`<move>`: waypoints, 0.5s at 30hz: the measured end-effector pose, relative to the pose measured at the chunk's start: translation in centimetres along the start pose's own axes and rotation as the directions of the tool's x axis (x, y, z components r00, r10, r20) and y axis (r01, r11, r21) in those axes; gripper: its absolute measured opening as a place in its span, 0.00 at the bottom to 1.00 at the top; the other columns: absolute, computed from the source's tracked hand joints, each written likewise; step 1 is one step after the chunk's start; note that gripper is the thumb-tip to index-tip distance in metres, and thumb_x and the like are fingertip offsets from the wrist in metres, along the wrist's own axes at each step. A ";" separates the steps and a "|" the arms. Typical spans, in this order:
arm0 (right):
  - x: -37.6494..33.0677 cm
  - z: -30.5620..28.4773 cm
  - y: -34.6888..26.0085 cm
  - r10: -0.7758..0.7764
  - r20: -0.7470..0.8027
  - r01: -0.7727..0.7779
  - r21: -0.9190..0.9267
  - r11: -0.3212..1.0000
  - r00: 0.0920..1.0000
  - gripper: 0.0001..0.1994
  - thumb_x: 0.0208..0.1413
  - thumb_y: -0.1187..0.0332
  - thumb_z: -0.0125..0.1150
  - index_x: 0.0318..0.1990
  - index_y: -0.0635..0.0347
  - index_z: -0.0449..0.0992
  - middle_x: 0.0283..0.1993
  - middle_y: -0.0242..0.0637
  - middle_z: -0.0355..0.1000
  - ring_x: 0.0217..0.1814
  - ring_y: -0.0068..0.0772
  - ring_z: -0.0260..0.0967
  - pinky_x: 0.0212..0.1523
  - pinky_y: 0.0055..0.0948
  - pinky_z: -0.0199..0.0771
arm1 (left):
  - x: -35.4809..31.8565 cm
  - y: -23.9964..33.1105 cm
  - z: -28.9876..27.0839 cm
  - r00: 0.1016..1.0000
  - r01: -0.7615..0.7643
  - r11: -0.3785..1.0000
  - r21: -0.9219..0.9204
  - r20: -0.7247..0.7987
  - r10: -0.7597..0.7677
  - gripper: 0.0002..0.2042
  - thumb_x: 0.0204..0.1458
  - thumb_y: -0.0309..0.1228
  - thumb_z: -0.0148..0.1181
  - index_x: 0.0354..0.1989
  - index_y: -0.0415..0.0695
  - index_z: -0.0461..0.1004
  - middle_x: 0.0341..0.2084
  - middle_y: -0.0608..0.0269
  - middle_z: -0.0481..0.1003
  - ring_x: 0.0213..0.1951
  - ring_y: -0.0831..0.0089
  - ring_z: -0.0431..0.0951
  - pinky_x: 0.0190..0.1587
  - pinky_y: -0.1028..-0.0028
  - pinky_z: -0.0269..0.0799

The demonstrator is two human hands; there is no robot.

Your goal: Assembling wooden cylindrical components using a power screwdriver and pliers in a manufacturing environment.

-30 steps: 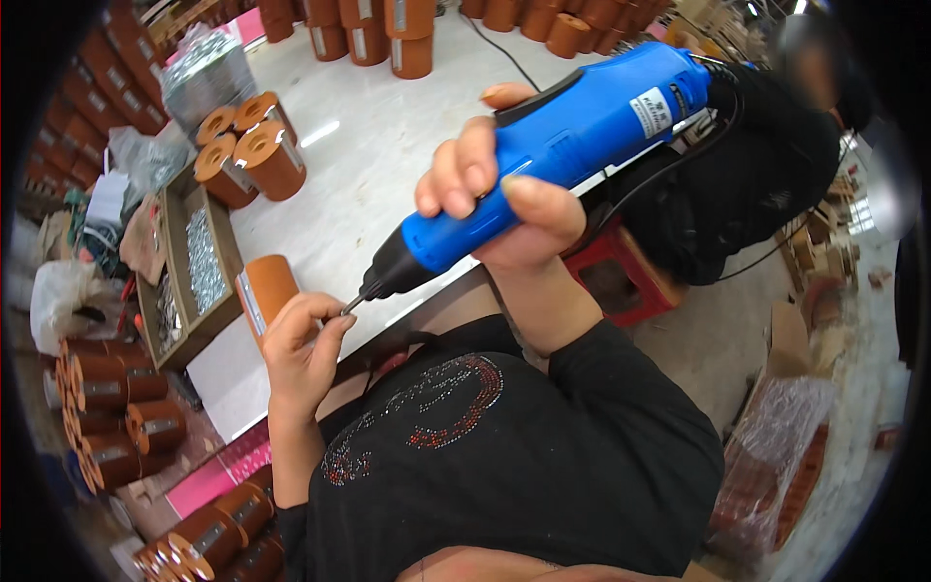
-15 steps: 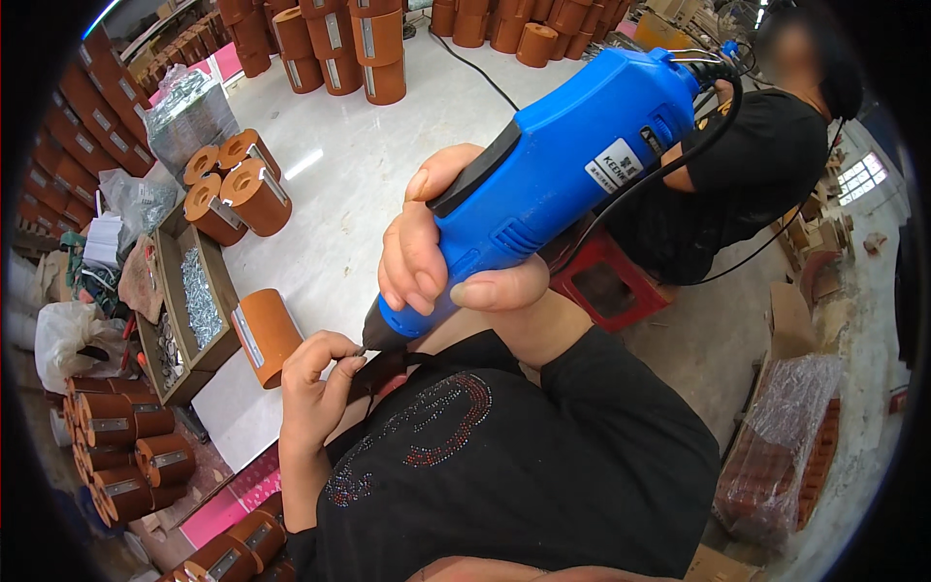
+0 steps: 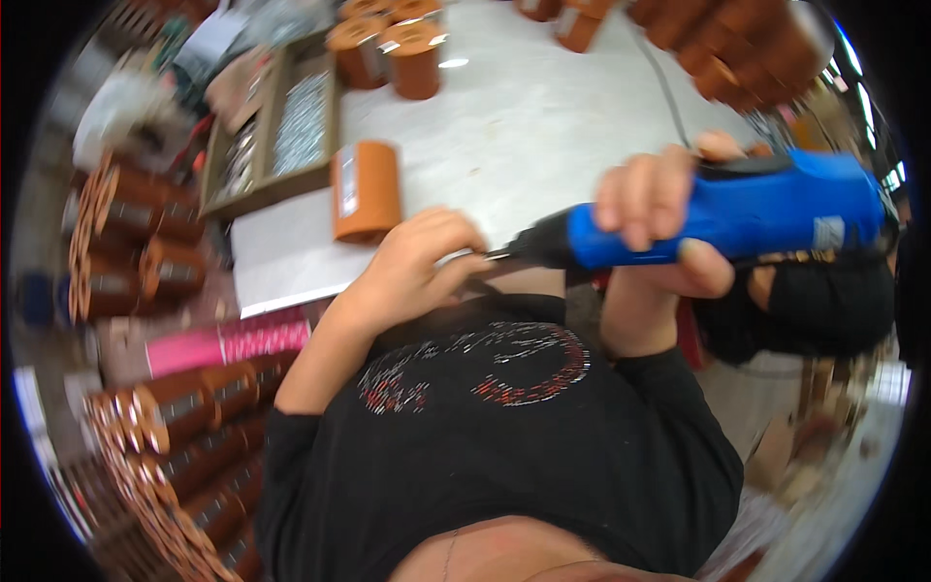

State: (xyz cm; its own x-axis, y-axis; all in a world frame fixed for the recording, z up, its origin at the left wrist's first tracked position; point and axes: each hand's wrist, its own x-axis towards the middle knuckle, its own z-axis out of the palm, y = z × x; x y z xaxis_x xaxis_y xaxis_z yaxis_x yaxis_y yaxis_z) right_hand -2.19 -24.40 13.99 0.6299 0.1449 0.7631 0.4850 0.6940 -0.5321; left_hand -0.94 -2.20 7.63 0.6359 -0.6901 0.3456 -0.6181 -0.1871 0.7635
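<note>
Head view, the only one: at right of the frame, gripping a blue power screwdriver (image 3: 766,209) in the right hand (image 3: 659,209), fingers wrapped over the body, thumb on the underside, black nose pointing left. At the centre, thumb and forefinger of the left hand (image 3: 417,267) drawn together at the end of the slim metal bit (image 3: 497,255), seemingly pinching the tip or something small on it; too blurred to tell of any screw there.

Left of centre, on the white table (image 3: 485,116), just beyond the left hand: one orange-brown cylinder (image 3: 373,199), apparently lying on its side, pale metal strip on its left flank. Cannot tell of any contact with the left hand. Farther to the upper left, a divided wooden tray (image 3: 281,189) with silvery screws (image 3: 303,126) in the right-hand compartment; past it, at the top, a cluster of similar cylinders (image 3: 412,63), upright.

By the look of it, at the stage of readying the driver tip, apart from the cylinder. Probably calling next for a steady, aligned bit, fingertips clear of any spin, and a firm hold on the cylinder before contact.
</note>
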 end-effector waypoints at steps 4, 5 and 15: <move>0.0 -1.9 0.5 0.012 0.064 -0.013 0.012 1.000 0.998 0.33 0.44 0.69 0.54 0.61 0.61 0.53 0.32 0.34 0.64 0.31 0.30 0.64 0.38 0.37 0.66 | -1.2 -0.1 -2.1 0.943 -0.020 0.975 0.222 -0.320 0.092 0.26 0.39 0.36 0.68 0.47 0.40 0.68 0.47 0.52 0.68 0.52 0.57 0.66 0.55 0.65 0.59; 0.3 -1.9 0.5 0.010 0.061 -0.011 0.023 1.000 0.998 0.33 0.44 0.69 0.54 0.61 0.62 0.53 0.33 0.34 0.64 0.31 0.29 0.64 0.38 0.36 0.65 | -2.1 -1.5 -3.1 0.911 0.020 0.962 0.271 -0.401 0.095 0.29 0.38 0.36 0.68 0.50 0.40 0.67 0.50 0.51 0.67 0.53 0.56 0.66 0.55 0.65 0.59; 2.9 -1.9 1.0 0.013 0.086 -0.016 0.033 0.999 0.996 0.31 0.46 0.68 0.52 0.60 0.63 0.53 0.34 0.35 0.63 0.36 0.29 0.62 0.43 0.37 0.60 | -5.1 -8.6 -1.4 0.538 0.305 0.740 -0.600 -0.533 -0.653 0.38 0.41 0.38 0.68 0.57 0.33 0.54 0.52 0.45 0.60 0.51 0.62 0.66 0.49 0.66 0.67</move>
State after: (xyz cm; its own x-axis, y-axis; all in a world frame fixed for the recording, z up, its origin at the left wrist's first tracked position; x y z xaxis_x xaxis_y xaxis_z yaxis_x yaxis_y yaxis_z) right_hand 1.32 -24.60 14.97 0.5815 0.2141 0.7849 0.4546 0.7145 -0.5318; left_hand 1.77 3.93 0.02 0.9921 0.1237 -0.0225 0.0137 0.0710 0.9974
